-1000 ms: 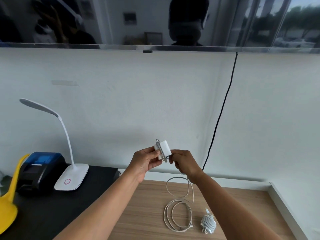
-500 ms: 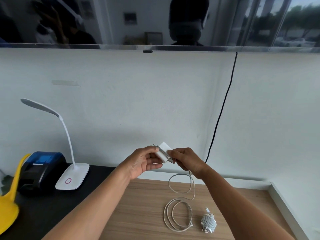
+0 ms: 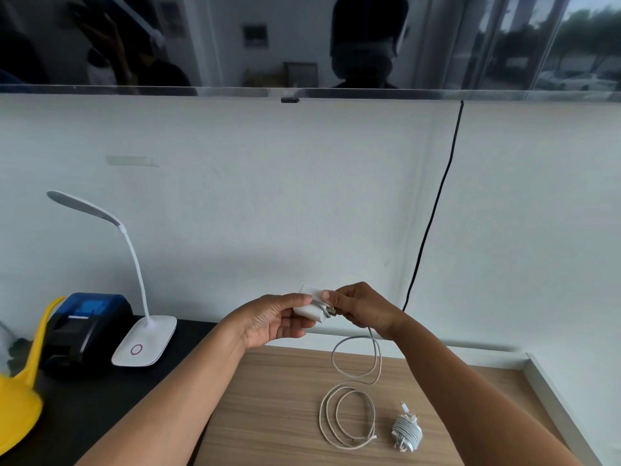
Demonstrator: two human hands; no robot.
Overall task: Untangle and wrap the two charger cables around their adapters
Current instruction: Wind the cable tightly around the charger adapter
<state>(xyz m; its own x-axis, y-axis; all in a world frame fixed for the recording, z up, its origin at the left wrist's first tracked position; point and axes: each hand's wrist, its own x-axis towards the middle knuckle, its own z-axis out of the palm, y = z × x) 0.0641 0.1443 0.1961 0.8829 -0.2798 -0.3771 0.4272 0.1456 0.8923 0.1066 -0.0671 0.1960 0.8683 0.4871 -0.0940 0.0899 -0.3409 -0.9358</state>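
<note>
Both my hands are on one charger above the table, and the other charger lies wrapped below.

Nearest me, on the light wooden table (image 3: 268,415), a wrapped white charger bundle (image 3: 406,432) lies just right of the loose coils of a thin white cable (image 3: 321,415). This cable rises from the coils in a loop to my hands. Above the table's far edge, my left hand (image 3: 272,321) grips a white square adapter (image 3: 311,306), thumb on top and fingers curled underneath. My right hand (image 3: 363,311) pinches the cable's upper end against the adapter's right side, where a turn or so already lies round it. Farther left, on a black surface, stand a white gooseneck desk lamp (image 3: 144,341), a black and blue printer (image 3: 87,324) and a yellow plastic piece (image 3: 20,398). Behind them, a black cord (image 3: 433,210) runs down the white wall (image 3: 268,196).
</note>
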